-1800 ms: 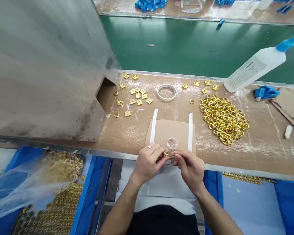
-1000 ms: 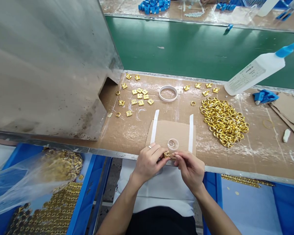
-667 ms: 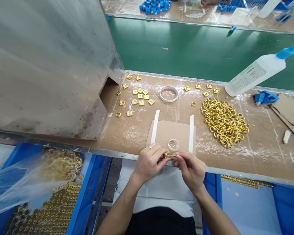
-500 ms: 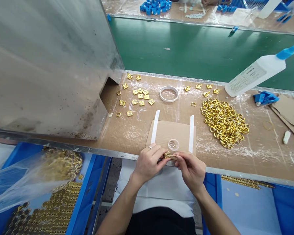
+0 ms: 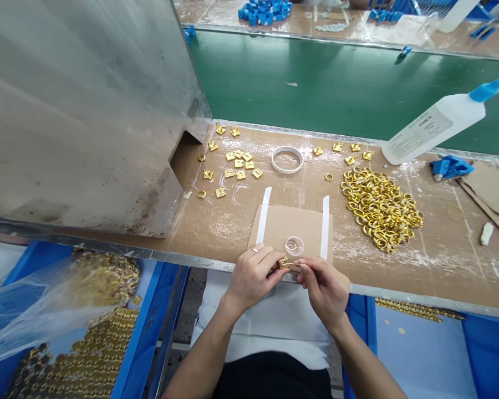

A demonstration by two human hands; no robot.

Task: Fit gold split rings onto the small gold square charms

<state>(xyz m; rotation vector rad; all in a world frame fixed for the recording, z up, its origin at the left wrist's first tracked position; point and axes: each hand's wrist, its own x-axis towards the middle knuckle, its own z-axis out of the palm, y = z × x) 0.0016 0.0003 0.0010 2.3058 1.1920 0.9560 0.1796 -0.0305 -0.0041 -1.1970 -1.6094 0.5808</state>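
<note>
Between the thumb and fingers of my left hand [image 5: 254,278] is a small gold square piece [image 5: 283,262]. My right hand [image 5: 326,288] pinches a thin stick-like tool [image 5: 294,265], whose tip meets the gold piece. Just beyond my fingers, a small clear round dish [image 5: 295,246] sits on a cardboard pad [image 5: 293,219] taped down with white strips. Several gold square pieces [image 5: 238,163] lie spread on the bench to the left. A heap of gold rings [image 5: 380,208] is on the right.
A big metal housing [image 5: 87,111] stands at the left. A roll of white tape [image 5: 287,169], a tilted white bottle [image 5: 436,127] and a blue clip-like item [image 5: 451,166] are farther back. Behind runs a green belt [image 5: 316,94]. Blue trays [image 5: 147,321] with gold parts flank my lap.
The blue piece and white fleck on the green belt have shifted right, and more blue pieces show beside the metal housing. Both hands hold nearly the same position.
</note>
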